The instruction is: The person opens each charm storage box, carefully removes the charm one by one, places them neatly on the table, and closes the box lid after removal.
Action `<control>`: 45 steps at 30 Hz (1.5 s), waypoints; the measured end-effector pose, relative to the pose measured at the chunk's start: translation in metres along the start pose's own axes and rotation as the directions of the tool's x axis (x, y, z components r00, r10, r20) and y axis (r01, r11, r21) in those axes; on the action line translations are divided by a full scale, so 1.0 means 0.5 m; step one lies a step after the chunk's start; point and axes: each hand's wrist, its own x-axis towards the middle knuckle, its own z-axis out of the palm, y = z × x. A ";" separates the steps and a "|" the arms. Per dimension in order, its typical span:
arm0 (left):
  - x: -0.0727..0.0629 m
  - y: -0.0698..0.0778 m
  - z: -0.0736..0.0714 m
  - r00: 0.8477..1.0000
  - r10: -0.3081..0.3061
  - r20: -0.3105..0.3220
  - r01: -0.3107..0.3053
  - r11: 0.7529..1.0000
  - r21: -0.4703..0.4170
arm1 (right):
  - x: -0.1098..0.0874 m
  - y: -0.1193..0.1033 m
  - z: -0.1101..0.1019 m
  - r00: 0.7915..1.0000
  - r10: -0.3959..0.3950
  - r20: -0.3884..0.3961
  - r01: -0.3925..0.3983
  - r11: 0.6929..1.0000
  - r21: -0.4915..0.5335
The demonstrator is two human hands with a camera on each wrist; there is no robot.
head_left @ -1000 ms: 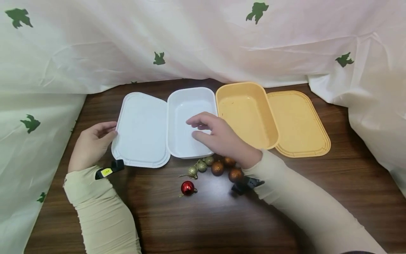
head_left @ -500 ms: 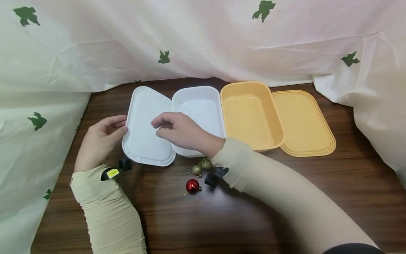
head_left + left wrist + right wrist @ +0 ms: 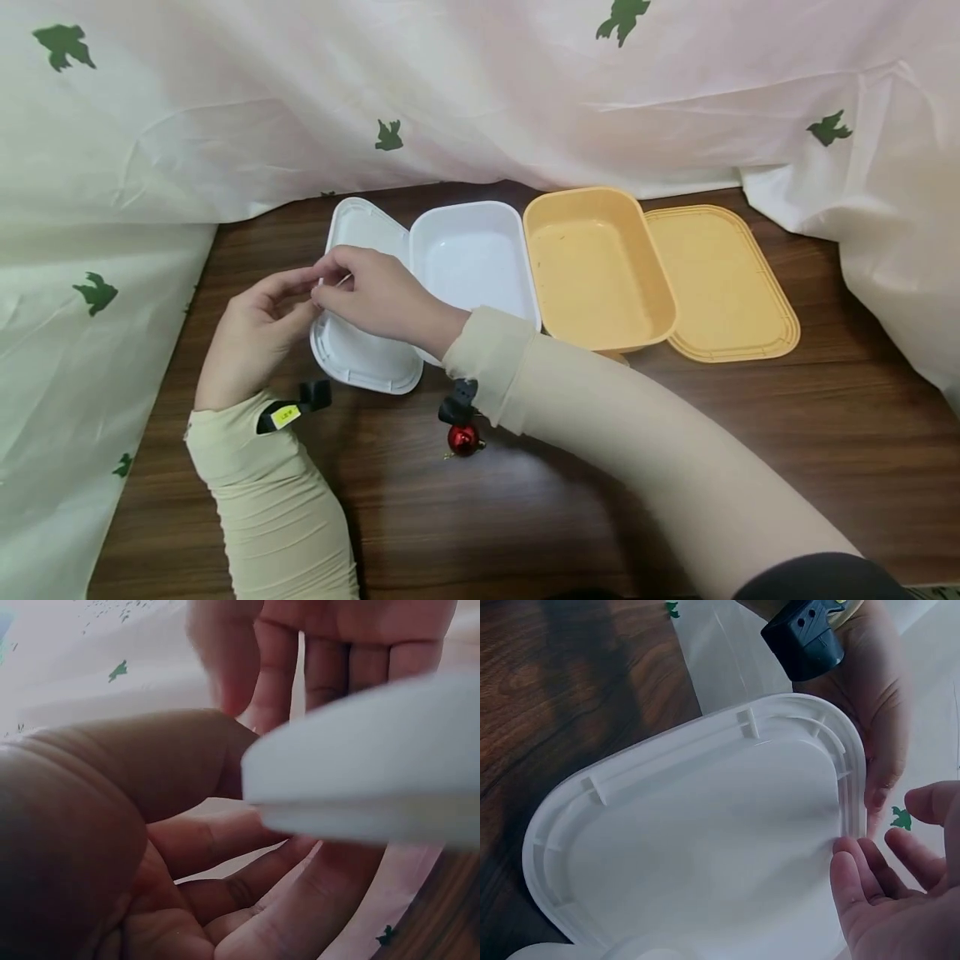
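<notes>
My left hand (image 3: pixel 247 337) pinches the outer long edge of a white lid (image 3: pixel 367 358). That edge is raised and the lid tilts toward the white box (image 3: pixel 476 254). In the left wrist view the lid (image 3: pixel 360 765) sits between thumb and fingers. My right hand (image 3: pixel 382 292) reaches across to the same edge, beside the left fingertips. In the right wrist view, some fingertips of the right hand (image 3: pixel 907 885) meet the lid's rim, and its thumb stands apart from the other fingers. Part of the lid is hidden behind this hand in the head view.
A yellow box (image 3: pixel 600 275) stands beside the white one, with its yellow lid (image 3: pixel 723 283) lying to the right. A red bauble (image 3: pixel 463 439) lies on the dark wooden table (image 3: pixel 525 517) near the right wrist camera. White cloth (image 3: pixel 480 92) hangs behind.
My right hand has moved left from above the white box to the lid's outer edge. The left hand has tipped the lid up higher and moved right. The right arm now covers the smaller baubles.
</notes>
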 end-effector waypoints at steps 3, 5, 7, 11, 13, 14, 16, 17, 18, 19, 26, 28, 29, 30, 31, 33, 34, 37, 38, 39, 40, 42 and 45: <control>0.001 0.005 0.004 1.000 -0.004 -0.012 0.004 1.000 0.001 | 0.009 -0.004 0.002 0.999 0.018 -0.042 -0.019 1.000 -0.021; 0.001 0.010 0.006 1.000 -0.011 -0.023 0.011 1.000 0.006 | 0.015 -0.005 0.002 0.997 0.036 -0.072 -0.038 0.999 -0.032; 0.001 0.013 0.008 1.000 -0.006 -0.028 0.006 1.000 0.001 | 0.019 -0.007 0.001 0.994 0.054 -0.093 -0.059 0.997 -0.050; -0.002 0.019 0.015 0.999 0.022 -0.039 -0.023 0.999 -0.031 | 0.025 -0.007 -0.003 0.990 0.089 -0.113 -0.098 0.992 -0.078; -0.003 0.021 0.018 0.998 0.039 -0.045 -0.041 0.998 -0.043 | 0.026 -0.006 -0.005 0.988 0.105 -0.110 -0.115 0.990 -0.082; -0.003 0.021 0.019 0.998 0.047 -0.047 -0.049 0.998 -0.045 | 0.026 -0.006 -0.006 0.988 0.110 -0.110 -0.119 0.990 -0.079; -0.004 0.023 0.020 0.997 0.054 -0.048 -0.056 0.997 -0.048 | 0.025 -0.005 -0.008 0.987 0.116 -0.108 -0.124 0.990 -0.069; -0.004 0.023 0.021 0.997 0.054 -0.047 -0.057 0.997 -0.049 | 0.024 -0.005 -0.009 0.987 0.116 -0.109 -0.123 0.990 -0.064; -0.005 0.024 0.021 0.997 0.055 -0.047 -0.057 0.997 -0.049 | 0.024 -0.005 -0.010 0.987 0.116 -0.112 -0.123 0.991 -0.060; -0.005 0.026 0.021 0.997 0.055 -0.048 -0.057 0.997 -0.048 | 0.023 -0.005 -0.010 0.987 0.114 -0.116 -0.121 0.991 -0.055; -0.003 0.024 0.022 0.999 0.019 -0.042 -0.026 0.982 -0.188 | 0.016 -0.011 -0.019 0.986 0.117 -0.120 -0.118 0.993 -0.001; 0.002 0.015 0.022 1.000 0.002 -0.029 -0.010 0.958 -0.286 | 0.011 -0.014 -0.023 0.986 0.121 -0.115 -0.119 0.993 0.020; 0.007 0.008 0.022 1.000 -0.005 -0.024 -0.003 0.942 -0.335 | 0.009 -0.015 -0.024 0.986 0.119 -0.114 -0.117 0.993 0.030; 0.011 0.001 0.023 1.000 -0.013 -0.019 0.005 0.925 -0.379 | 0.006 -0.017 -0.026 0.987 0.118 -0.112 -0.115 0.993 0.040; 0.016 -0.007 0.024 1.000 -0.025 -0.017 0.016 0.912 -0.411 | 0.003 -0.018 -0.028 0.987 0.112 -0.114 -0.107 0.993 0.050; 0.028 -0.024 0.028 0.998 -0.059 -0.013 0.047 0.896 -0.442 | -0.004 -0.022 -0.033 0.987 0.102 -0.122 -0.092 0.992 0.083; 0.034 -0.032 0.031 0.997 -0.083 -0.009 0.070 0.892 -0.447 | -0.007 -0.024 -0.036 0.988 0.095 -0.123 -0.083 0.991 0.101; 0.051 -0.056 0.042 0.988 -0.152 0.021 0.147 0.898 -0.414 | -0.020 -0.032 -0.045 0.990 0.066 -0.127 -0.045 0.986 0.162; 0.056 -0.063 0.045 0.985 -0.172 0.034 0.171 0.905 -0.390 | -0.025 -0.035 -0.048 0.990 0.055 -0.131 -0.031 0.983 0.181; 0.060 -0.069 0.048 0.981 -0.188 0.053 0.194 0.906 -0.377 | -0.029 -0.038 -0.051 0.990 0.041 -0.135 -0.013 0.980 0.199; 0.064 -0.075 0.050 0.978 -0.198 0.071 0.211 0.911 -0.355 | -0.034 -0.041 -0.054 0.989 0.026 -0.142 0.006 0.976 0.217; 0.071 -0.086 0.055 0.971 -0.213 0.106 0.236 0.917 -0.322 | -0.043 -0.049 -0.061 0.986 -0.008 -0.167 0.050 0.967 0.249; 0.078 -0.097 0.063 0.964 -0.218 0.149 0.255 0.918 -0.303 | -0.053 -0.060 -0.070 0.981 -0.043 -0.187 0.096 0.954 0.283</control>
